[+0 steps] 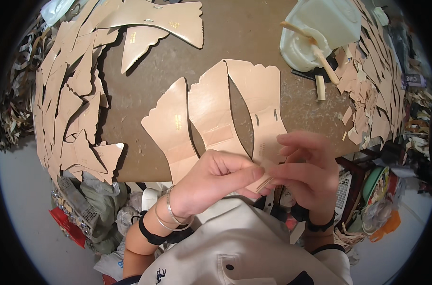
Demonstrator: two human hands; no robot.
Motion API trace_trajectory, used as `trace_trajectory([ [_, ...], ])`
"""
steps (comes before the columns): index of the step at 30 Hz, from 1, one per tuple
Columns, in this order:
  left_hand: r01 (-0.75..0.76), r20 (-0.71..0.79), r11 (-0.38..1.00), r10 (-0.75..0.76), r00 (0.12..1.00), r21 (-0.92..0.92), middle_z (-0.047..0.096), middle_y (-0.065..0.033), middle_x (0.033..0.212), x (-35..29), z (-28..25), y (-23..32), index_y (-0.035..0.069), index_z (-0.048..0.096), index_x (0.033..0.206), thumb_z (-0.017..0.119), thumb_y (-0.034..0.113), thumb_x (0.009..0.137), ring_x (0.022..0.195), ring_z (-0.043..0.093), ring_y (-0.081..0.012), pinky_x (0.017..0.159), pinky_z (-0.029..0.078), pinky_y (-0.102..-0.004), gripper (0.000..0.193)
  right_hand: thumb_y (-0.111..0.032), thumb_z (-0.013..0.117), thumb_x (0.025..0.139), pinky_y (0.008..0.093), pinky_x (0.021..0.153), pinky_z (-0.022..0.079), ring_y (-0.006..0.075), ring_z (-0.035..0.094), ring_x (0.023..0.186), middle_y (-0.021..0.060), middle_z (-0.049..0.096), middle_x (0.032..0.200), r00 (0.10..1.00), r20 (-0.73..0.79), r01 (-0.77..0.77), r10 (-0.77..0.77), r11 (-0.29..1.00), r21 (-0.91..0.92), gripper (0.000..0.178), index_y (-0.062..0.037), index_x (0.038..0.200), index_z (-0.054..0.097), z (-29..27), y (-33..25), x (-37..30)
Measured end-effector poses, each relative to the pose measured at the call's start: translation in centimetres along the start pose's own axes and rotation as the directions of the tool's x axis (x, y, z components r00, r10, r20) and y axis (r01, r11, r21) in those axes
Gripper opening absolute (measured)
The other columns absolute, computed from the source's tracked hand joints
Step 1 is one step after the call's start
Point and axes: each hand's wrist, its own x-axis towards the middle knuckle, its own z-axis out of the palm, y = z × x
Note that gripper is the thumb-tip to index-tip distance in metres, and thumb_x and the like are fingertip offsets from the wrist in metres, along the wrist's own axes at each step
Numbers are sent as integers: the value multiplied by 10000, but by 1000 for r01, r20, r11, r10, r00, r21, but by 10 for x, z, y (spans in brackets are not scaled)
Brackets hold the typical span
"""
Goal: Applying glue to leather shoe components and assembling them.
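Brown desk (pixel 130 92), its left edge heaped with tan pieces (pixel 54 114). At the near edge the left hand (pixel 211 178) pinches thin tan strips (pixel 263 184) between thumb and fingers; the right hand (pixel 313 171), fingers bent, meets them, but whether it grips I cannot tell. A slack pinch could let the strips fan out and drop past that edge. The left hand, close over the left panel (pixel 171 123), could drag it askew; a bump might tip the wooden handle (pixel 326 66) from the tub (pixel 334 21).

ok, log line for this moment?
left hand: pinching small beige strips | right hand: fingers at strips | table: beige cut panels, white tub
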Motion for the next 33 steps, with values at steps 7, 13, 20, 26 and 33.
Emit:
trace_trajectory([
  [7,0,-54,1000,2,999,25,727,-220,1032,3,3,4,-78,712,1078,627,196,1000,958,734,-282,833,627,-349,297,165,661,716,272,678,592,171,649,833,106,604,1109,1000,14,-23,24,999,-49,485,-128,1082,789,-3,-2,-2],
  [13,25,-29,1000,-26,999,-19,728,-193,1010,3,3,3,-70,712,1045,617,177,1008,942,737,-263,781,629,-316,266,155,645,712,282,686,597,175,656,824,89,622,1046,1000,-1,18,-18,1000,-8,438,-98,1035,798,-4,-1,-6],
  [20,-168,18,227,543,840,959,708,-170,988,6,20,-19,3,642,984,670,87,923,891,730,-271,700,574,-333,107,60,670,864,237,652,489,155,639,767,108,653,850,883,-163,-416,440,895,163,168,-13,987,759,-13,22,19],
  [26,-102,393,-454,612,686,885,593,-156,1244,28,28,-31,21,633,1008,682,130,780,1196,605,-283,997,454,-412,257,-3,696,861,264,566,465,144,596,616,87,653,811,967,-91,-246,240,967,-63,133,20,986,734,6,48,34],
  [33,58,301,-562,525,796,825,544,-188,1375,44,22,-28,16,633,1064,582,144,816,1261,557,-281,1027,436,-383,284,-5,680,872,262,558,467,153,590,591,92,654,816,967,-73,-248,242,966,-79,122,12,982,729,11,53,34],
])
